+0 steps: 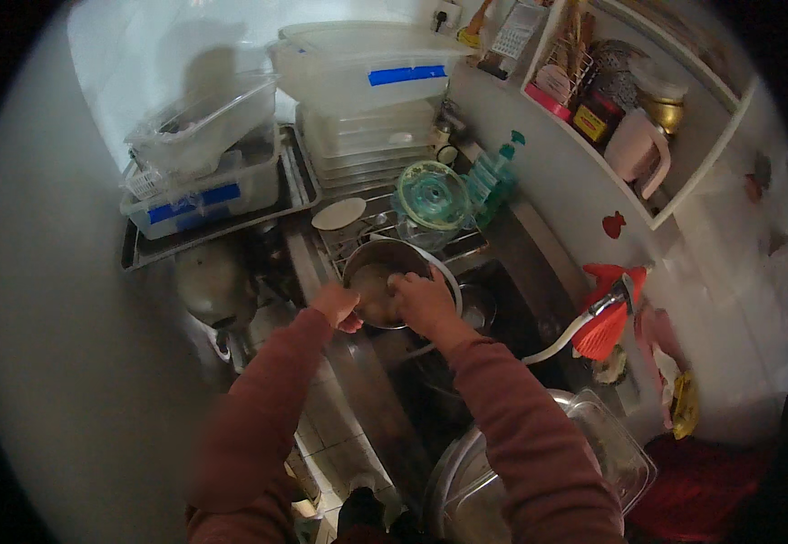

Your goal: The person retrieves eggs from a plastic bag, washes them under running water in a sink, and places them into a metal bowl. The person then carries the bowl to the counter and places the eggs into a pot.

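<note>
A round metal pot point(394, 255) with a pale rim sits before me, at the edge of a wire rack. My left hand point(339, 307) is at the pot's near left side, its fingers curled at the rim; whether they grip it is unclear. Reaching over the right rim, my right hand point(424, 299) has its fingertips inside the pot, pinched around something small that I cannot make out. The pot's inside looks brownish and dim. Behind it on the wire rack point(339, 251) stand a green-tinted glass lid or bowl point(434, 195) and a white oval dish point(339, 214).
Stacked plastic tubs point(366, 129) stand at the back, more tubs point(210, 197) on a dark tray at the left. Green pump bottles point(496, 177) are by the wall. A hose tap point(564, 340) and a clear plastic container point(615, 442) lie right. A white shelf point(638, 211) juts above.
</note>
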### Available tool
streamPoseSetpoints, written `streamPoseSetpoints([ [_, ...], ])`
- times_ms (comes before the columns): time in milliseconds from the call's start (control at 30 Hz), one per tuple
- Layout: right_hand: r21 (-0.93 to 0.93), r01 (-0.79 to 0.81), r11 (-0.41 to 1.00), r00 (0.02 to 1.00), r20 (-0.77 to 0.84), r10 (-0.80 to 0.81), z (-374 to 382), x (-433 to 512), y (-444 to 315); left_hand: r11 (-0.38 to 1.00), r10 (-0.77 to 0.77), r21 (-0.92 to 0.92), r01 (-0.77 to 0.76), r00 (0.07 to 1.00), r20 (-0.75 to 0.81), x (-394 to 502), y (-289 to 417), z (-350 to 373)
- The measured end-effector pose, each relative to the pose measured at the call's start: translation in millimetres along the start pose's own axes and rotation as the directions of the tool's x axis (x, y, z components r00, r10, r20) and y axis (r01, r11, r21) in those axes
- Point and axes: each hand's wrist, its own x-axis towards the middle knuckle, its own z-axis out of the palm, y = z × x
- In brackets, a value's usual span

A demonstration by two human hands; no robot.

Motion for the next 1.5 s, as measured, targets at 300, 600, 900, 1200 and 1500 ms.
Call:
streamPoseSetpoints([
  [300,-0.242,0.101,0.965,0.99,0.12,-0.073,-17,-50,14,1.0,-0.003,0.014,0.001,0.979,0.202,-45,8,78],
  [600,-0.213,0.026,0.977,0.994,0.11,-0.003,-77,-113,45,0.985,0.043,0.152,-0.083,0.968,0.247,-30,-2,176],
  [900,0.19,-0.237,0.953,0.921,-0.27,0.282,-183,-189,63,0.997,-0.034,0.077,0.021,0.985,0.171,-33,0,248],
  [1200,0.234,-0.121,0.965,0.808,-0.541,0.232,-219,-207,68,1.0,-0.01,0.026,0.0,0.928,0.374,-56,-9,245],
  [1500,-0.018,-0.169,0.985,0.785,-0.607,0.124,-262,-189,80,0.981,0.08,-0.195,0.008,0.894,0.44,-76,-6,229],
])
